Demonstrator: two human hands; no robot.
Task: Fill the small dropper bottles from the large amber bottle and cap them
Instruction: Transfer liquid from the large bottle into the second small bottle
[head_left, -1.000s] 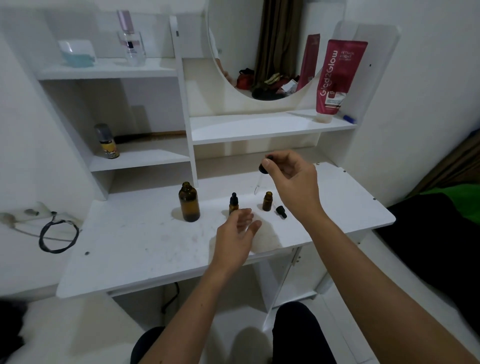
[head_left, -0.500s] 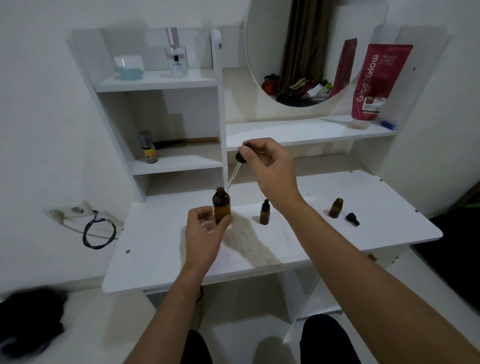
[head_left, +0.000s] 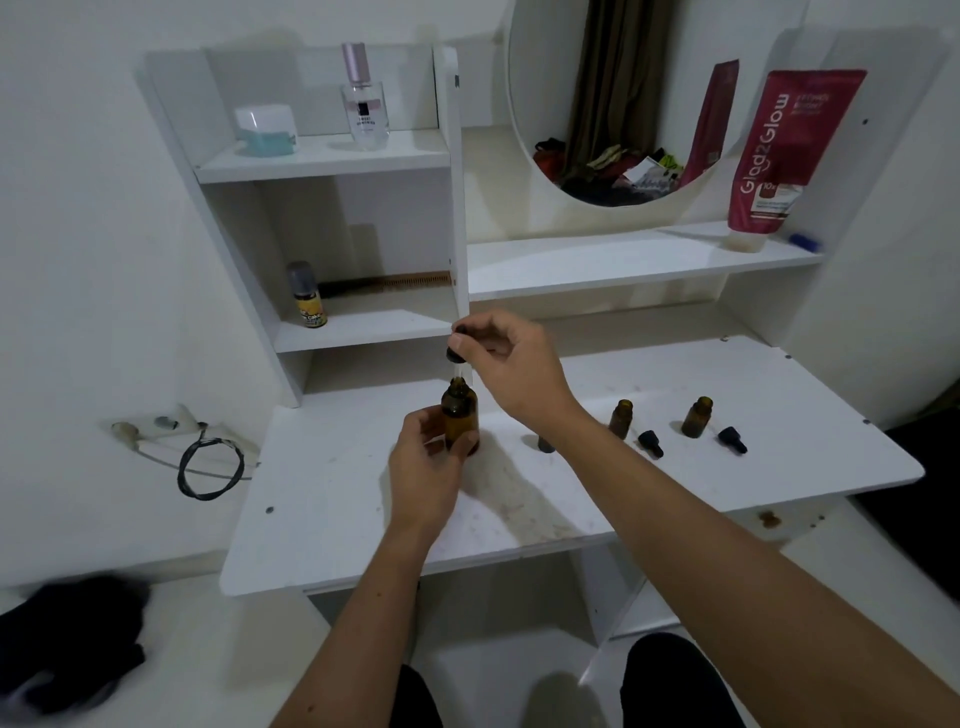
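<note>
The large amber bottle (head_left: 460, 420) stands uncapped on the white table (head_left: 519, 483), and my left hand (head_left: 423, 470) grips its lower body. Right above it, my right hand (head_left: 511, 369) pinches a black dropper cap (head_left: 456, 347), whose glass pipette points down into the bottle's neck. To the right stand two small open amber bottles (head_left: 621, 419) (head_left: 697, 416), each with a loose black dropper cap (head_left: 650, 443) (head_left: 732, 439) lying beside it. Another small bottle (head_left: 545, 445) is mostly hidden behind my right forearm.
Shelves rise behind the table with a yellow-labelled bottle (head_left: 308, 301), a perfume bottle (head_left: 365, 104), a white-and-teal jar (head_left: 265, 130) and a red tube (head_left: 779, 150) by a round mirror. A coiled black cable (head_left: 210, 467) lies on a ledge at the left.
My view swung left. My right hand carried the dropper from over the small bottles to the large amber bottle and lowered its pipette into the neck. My left hand took hold of that bottle.
</note>
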